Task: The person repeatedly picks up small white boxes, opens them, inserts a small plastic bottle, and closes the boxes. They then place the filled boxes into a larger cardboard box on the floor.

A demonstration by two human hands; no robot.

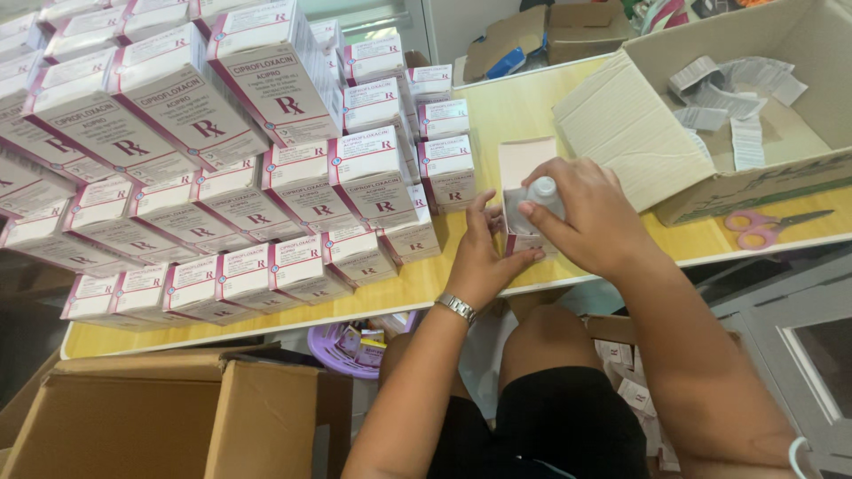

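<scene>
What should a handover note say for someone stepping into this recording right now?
Right hand: grip on a small white bottle, held at the mouth of an open carton.
Left hand: steadying that carton on the wooden table.
Done, judging by the layout: many closed white-and-magenta cartons stacked on the left.
Left: bottle not yet fully inside; carton flap open.
Nearby: cardboard box of folded leaflets at right, pink scissors, an open cardboard box on the floor.
</scene>
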